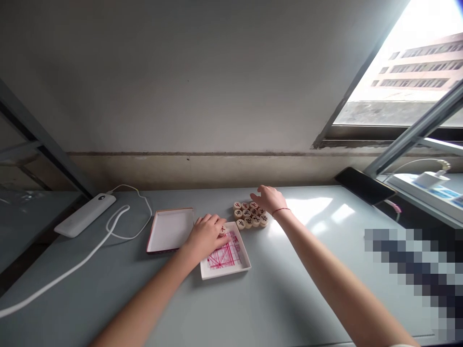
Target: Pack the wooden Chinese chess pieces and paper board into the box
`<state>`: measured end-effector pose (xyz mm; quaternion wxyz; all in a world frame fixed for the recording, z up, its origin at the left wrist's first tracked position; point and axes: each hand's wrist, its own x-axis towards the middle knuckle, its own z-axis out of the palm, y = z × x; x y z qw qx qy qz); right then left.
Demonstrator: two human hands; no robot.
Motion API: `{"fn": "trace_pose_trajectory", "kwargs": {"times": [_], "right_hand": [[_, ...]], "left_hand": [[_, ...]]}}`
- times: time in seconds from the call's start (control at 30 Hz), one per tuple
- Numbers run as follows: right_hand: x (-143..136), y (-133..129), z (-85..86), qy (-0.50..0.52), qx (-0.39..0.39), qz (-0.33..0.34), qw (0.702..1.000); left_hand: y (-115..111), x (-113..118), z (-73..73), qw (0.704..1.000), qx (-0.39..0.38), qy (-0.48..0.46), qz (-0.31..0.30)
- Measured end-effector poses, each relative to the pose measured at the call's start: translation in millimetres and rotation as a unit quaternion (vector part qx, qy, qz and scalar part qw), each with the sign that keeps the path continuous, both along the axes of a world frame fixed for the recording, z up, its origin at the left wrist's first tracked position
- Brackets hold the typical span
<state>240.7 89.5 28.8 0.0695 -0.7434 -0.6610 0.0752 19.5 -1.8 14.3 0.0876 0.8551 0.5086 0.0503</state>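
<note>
A xiangqi piece (223, 230) shows between the thumb and fingers of my left hand (205, 235), which is closed around it over a white box tray (224, 276). Inside that tray lies a sheet with pink-red lines (226, 253). Several round wooden xiangqi pieces (247, 213) with dark characters stand grouped in rows just right of the tray. Over the back right of this group reaches my right hand (269, 197), its thumb and fingers apart; the wrist wears a thin red band. Part of the group is hidden beneath it.
A shallow box lid (172, 229) lies left of the tray. Farther left are a white power bank (85, 215) and a white cable (83, 262) crossing the grey desk (289, 299). A dark phone (365, 185) leans near the right frame, beside a power strip (430, 193). A wall closes off the back.
</note>
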Motion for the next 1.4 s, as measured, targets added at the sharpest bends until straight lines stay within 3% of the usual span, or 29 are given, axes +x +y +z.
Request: {"fn": "trace_pose_trajectory", "kwargs": {"times": [0.2, 0.33, 0.43, 0.5, 0.53, 0.6, 0.67, 0.73, 0.83, 1.0, 1.1, 1.23, 1.4], "right_hand": [[-3.5, 21.9, -7.6, 0.002, -0.046, 0.002, 0.999], [-2.2, 24.6, -2.3, 0.023, -0.035, -0.002, 0.999], [-2.9, 10.3, 8.8, 0.049, 0.010, 0.000, 0.999], [-8.4, -11.6, 13.8, 0.111, 0.052, 0.035, 0.992], [-12.9, -25.5, 14.5, 0.224, 0.085, 0.079, 0.968], [-24.5, -54.6, 12.0, 0.415, 0.062, 0.156, 0.894], [-36.4, -78.7, 6.3, 0.511, 0.023, 0.185, 0.839], [-44.5, -92.5, 0.8, 0.550, -0.001, 0.197, 0.812], [-44.5, -94.6, -2.9, 0.578, -0.016, 0.182, 0.796], [-26.9, -83.5, 0.0, 0.596, 0.014, 0.086, 0.799], [-21.4, -81.8, 0.2, 0.581, 0.023, 0.081, 0.809], [-22.4, -86.0, -2.3, 0.487, 0.044, 0.151, 0.859], [-30.0, -94.7, -4.3, 0.287, 0.079, 0.273, 0.915]], "left_hand": [[0.4, 1.9, -6.0, 1.000, 0.004, -0.001, -0.015], [0.2, -1.8, -6.2, 1.000, 0.003, -0.008, -0.020], [-0.8, -6.4, -4.1, 0.998, 0.027, -0.048, -0.022], [-2.1, -8.5, -2.3, 0.994, 0.054, -0.090, -0.027], [-3.1, -8.7, -1.5, 0.991, 0.068, -0.112, -0.030], [-5.8, -6.8, -0.2, 0.982, 0.092, -0.158, -0.036], [-9.1, -2.7, 0.6, 0.973, 0.106, -0.202, -0.042], [-12.1, 1.2, 1.1, 0.964, 0.111, -0.236, -0.045], [-14.3, 3.1, 1.0, 0.959, 0.097, -0.265, -0.035], [-11.9, 5.3, -2.1, 0.971, 0.038, -0.238, -0.013], [-9.6, 12.2, -5.8, 0.984, 0.050, -0.169, -0.036], [-8.1, 16.7, -8.5, 0.991, 0.077, -0.100, -0.042], [-7.3, -0.9, -4.2, 0.994, 0.083, -0.069, -0.023]]}}
